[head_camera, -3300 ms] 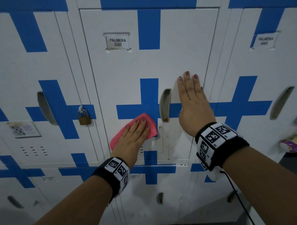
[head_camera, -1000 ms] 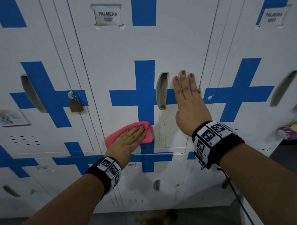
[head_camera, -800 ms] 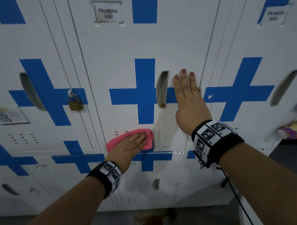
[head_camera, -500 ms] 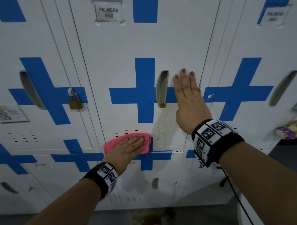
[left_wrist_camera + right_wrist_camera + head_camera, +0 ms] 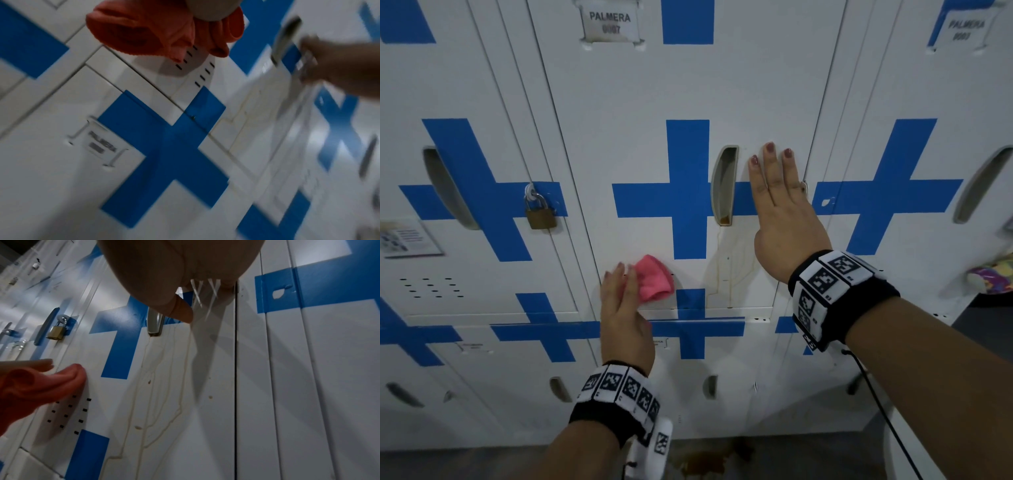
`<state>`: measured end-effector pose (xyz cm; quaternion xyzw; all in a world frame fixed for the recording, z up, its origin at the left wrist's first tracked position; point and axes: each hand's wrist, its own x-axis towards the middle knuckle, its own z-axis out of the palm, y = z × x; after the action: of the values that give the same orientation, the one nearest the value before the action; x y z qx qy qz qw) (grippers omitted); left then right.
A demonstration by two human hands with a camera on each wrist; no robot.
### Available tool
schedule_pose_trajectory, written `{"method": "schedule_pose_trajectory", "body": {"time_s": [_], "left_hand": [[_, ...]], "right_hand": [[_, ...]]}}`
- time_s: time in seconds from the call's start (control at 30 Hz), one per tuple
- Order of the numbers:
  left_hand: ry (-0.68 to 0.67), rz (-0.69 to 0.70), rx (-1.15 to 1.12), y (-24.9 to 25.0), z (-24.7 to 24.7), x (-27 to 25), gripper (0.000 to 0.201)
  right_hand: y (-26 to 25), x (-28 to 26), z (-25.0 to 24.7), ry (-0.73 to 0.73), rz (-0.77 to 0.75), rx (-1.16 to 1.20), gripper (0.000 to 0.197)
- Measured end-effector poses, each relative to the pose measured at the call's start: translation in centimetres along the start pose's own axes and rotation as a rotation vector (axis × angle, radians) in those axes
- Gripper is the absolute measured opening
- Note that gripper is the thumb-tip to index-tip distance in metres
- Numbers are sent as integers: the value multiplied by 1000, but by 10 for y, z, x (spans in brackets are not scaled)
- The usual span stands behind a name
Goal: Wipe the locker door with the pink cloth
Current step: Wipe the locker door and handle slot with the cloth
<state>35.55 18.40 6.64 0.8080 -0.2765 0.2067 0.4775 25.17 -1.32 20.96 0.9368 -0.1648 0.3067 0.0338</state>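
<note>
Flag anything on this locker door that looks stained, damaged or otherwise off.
Yellowish drip stains run down the locker door from the recessed handle towards its lower edge, right of the pink cloth. A brownish puddle marks the floor below. Nothing looks broken.

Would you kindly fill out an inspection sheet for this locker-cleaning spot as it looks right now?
Surface: locker door, white with a blue cross; yellowish drip stains run down below the recessed handle.
Job's things: pink cloth, bunched, low on the door over the vent slots.
Clutter: brass padlock on the neighbouring locker at left; a paper notice further left.
Grippers: left hand holds the cloth; right hand rests flat on the door, fingers straight.
Cables: black cable hangs from the right wristband.
Surroundings: colourful item at the right edge; brownish patch on the floor.
</note>
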Motion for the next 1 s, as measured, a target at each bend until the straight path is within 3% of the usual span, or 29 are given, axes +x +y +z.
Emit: {"method": "schedule_pose_trajectory", "body": {"time_s": [0.07, 0.17, 0.27, 0.33, 0.4, 0.47, 0.5, 0.6, 0.83, 1.0], "left_hand": [[176, -174, -141, 8, -3, 3, 77], [346, -192, -210, 30, -6, 14, 50], [265, -152, -158, 42, 4, 26, 12], [152, -166, -143, 33, 14, 26, 30], [28, -206, -182, 25, 18, 21, 35], [-11, -96, 0, 14, 25, 12, 68], [-21, -99, 40, 14, 27, 9, 69], [-3, -117, 71, 19, 30, 3, 54], [-104, -136, 95, 15, 41, -3, 33], [-188, -201, 94, 22, 42, -4, 30]], "right_hand": [[0, 0, 0, -2, 2, 1, 89], [0, 0, 0, 5, -2, 7, 90], [0, 0, 0, 3, -6, 12, 90], [0, 0, 0, -2, -2, 11, 89], [0, 0, 0, 0, 2, 9, 89], [0, 0, 1, 3, -1, 7, 89], [0, 0, 1, 2, 0, 7, 89], [-1, 0, 1, 1, 3, 2, 89], [0, 0, 2, 3, 1, -1, 89], [0, 1, 1, 1, 3, -8, 89]]}}
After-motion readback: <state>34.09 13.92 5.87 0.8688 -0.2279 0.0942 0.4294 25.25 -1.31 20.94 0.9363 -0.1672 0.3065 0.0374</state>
